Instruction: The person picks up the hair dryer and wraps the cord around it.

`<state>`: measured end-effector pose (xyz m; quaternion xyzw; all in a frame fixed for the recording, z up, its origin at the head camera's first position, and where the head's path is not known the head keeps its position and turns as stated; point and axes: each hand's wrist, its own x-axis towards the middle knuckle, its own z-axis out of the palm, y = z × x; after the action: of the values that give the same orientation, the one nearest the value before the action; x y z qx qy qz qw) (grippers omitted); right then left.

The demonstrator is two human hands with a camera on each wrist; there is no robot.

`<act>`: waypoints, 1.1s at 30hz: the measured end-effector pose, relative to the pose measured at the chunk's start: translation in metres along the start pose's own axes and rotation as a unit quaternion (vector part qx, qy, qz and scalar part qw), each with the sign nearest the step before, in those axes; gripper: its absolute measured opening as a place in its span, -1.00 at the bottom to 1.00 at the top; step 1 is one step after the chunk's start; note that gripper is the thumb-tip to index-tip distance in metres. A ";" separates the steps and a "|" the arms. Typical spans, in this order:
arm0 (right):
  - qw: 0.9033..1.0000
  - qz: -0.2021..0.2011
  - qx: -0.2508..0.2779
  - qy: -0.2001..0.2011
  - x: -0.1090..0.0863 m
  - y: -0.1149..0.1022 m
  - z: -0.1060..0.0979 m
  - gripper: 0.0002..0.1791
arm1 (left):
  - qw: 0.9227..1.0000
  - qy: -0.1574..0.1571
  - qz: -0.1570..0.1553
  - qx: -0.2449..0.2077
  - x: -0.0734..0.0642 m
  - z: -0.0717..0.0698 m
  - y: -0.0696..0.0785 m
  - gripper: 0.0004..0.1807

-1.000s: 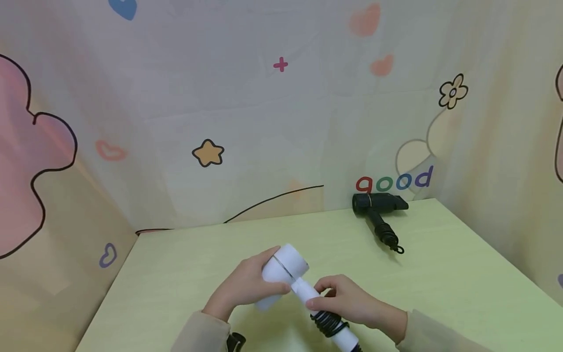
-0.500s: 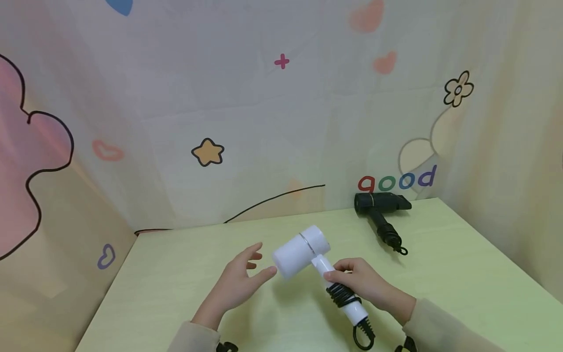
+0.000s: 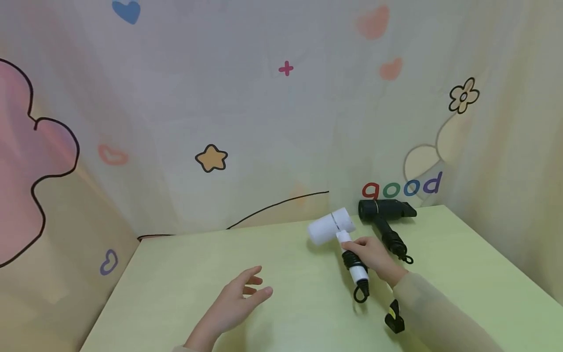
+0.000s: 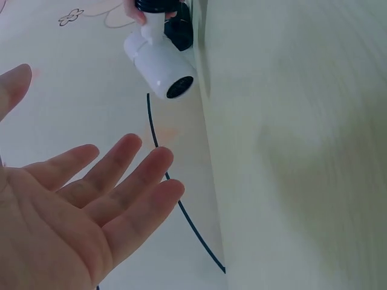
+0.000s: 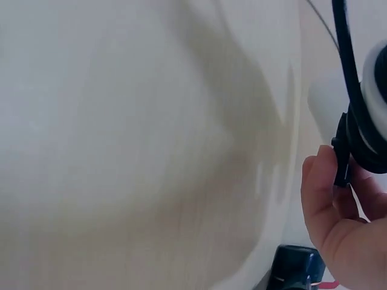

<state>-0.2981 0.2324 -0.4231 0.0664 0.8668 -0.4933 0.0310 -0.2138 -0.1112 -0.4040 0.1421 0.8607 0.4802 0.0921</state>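
Observation:
My right hand (image 3: 373, 256) grips a white hair dryer (image 3: 326, 229) by its handle, just above the black cord wound round it. The dryer's barrel points left and its cord loop hangs at the bottom. In the right wrist view the fingers (image 5: 320, 181) curl at the wound cord. My left hand (image 3: 233, 303) hangs in the air left of centre with fingers spread and nothing in it; its palm (image 4: 54, 235) shows in the left wrist view. Just right of the white dryer, a black hair dryer (image 3: 387, 210) lies at the back of the table.
The pale green table (image 3: 184, 274) runs back to a printed curtain (image 3: 264, 112) with hearts, a star and the word "good". A small black strap piece (image 3: 394, 320) shows beside the right sleeve (image 3: 435, 308).
My left hand has let go of the white hair dryer and drawn away. My right hand has carried the dryer back and to the right, close to the black one.

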 end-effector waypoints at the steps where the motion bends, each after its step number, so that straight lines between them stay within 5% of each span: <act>1: 1.000 0.002 -0.004 0.007 0.005 0.000 0.000 -0.42 | 1.000 -0.006 0.000 -0.004 0.000 0.000 -0.001 -0.24; 12: 0.998 0.006 -0.036 0.048 0.043 0.014 0.002 -0.43 | 0.999 -0.036 -0.002 -0.036 -0.003 0.003 -0.007 -0.31; 24: 0.995 -0.022 -0.093 0.002 0.058 0.013 -0.008 -0.59 | 0.999 -0.031 0.001 -0.041 0.001 0.001 -0.003 -0.34; 33: 0.990 -0.030 -0.129 0.038 0.057 0.010 -0.002 -0.54 | 0.998 -0.034 0.001 -0.053 0.001 0.000 -0.004 -0.34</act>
<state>-0.3533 0.2439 -0.4370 0.0542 0.9255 -0.3749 -0.0081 -0.2154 -0.1127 -0.4074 0.1542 0.8303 0.5200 0.1278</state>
